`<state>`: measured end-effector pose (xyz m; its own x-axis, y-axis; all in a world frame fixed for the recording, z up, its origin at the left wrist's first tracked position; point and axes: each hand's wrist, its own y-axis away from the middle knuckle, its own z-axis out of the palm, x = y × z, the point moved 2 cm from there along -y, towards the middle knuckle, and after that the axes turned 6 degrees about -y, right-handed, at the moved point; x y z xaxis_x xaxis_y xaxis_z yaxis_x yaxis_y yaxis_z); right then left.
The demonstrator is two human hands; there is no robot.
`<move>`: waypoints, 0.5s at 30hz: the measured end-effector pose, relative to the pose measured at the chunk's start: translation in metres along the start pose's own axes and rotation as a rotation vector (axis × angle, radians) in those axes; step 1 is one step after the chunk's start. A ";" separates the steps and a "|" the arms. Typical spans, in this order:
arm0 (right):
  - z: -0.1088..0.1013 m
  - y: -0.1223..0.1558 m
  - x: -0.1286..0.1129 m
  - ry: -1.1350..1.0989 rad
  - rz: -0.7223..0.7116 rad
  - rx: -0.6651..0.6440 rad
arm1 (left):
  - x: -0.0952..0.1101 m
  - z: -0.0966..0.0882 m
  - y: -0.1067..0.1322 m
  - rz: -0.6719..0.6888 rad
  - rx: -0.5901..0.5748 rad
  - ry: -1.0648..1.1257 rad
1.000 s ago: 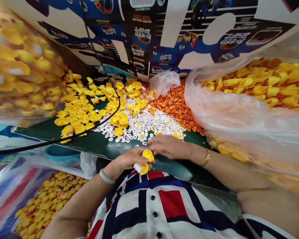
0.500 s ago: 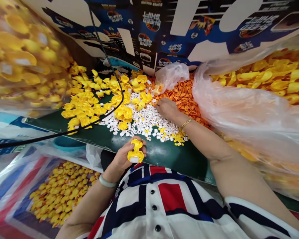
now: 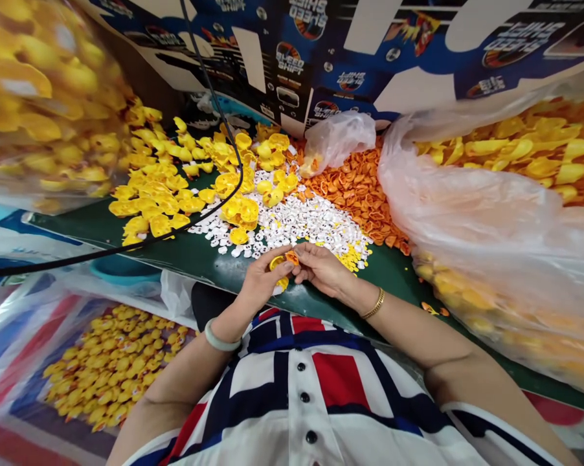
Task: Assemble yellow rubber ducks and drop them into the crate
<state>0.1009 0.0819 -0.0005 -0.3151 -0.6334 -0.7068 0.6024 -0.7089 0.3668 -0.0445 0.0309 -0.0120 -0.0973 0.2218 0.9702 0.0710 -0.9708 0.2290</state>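
At the near side, a patterned button shirt (image 3: 338, 382) faces the table edge. The left hand (image 3: 257, 283), above a pale bangle (image 3: 221, 340), has its fingers curled around a yellow duck half-shell (image 3: 282, 283), partly hidden by them. The right hand (image 3: 324, 270), above a gold bracelet (image 3: 375, 304), meets it with thumb and fingers drawn together on a small orange beak piece (image 3: 292, 258). That piece is up against the half-shell, between the two hands; whether it is seated in the shell I cannot tell.

Low on the left, a striped bag (image 3: 39, 336) holds many yellow ducks (image 3: 112, 362). Beyond the hands, the green table (image 3: 393, 278) carries white eye discs (image 3: 316, 223), with yellow discs (image 3: 354, 257) at their right edge. Orange beak pieces (image 3: 350, 188) are heaped behind to the right, loose yellow shells (image 3: 151, 200) to the left, where a black cable (image 3: 54, 263) crosses. Bulging plastic bags of yellow parts flank both sides. Farthest back stands printed cardboard (image 3: 331, 52).
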 end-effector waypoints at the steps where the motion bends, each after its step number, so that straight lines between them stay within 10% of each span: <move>1: 0.001 0.001 0.002 -0.018 -0.007 0.010 | 0.000 0.000 0.001 0.012 -0.002 -0.031; 7: 0.002 0.013 0.020 0.090 -0.043 0.045 | 0.000 -0.008 0.017 0.106 -0.031 -0.186; 15: -0.031 0.012 -0.024 1.098 -0.358 0.108 | -0.002 -0.041 0.037 -0.176 0.037 0.021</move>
<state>0.1380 0.0981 0.0023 0.3830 0.1814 -0.9058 0.5248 -0.8497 0.0517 -0.0826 -0.0087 -0.0090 -0.1316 0.3858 0.9132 0.0874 -0.9131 0.3983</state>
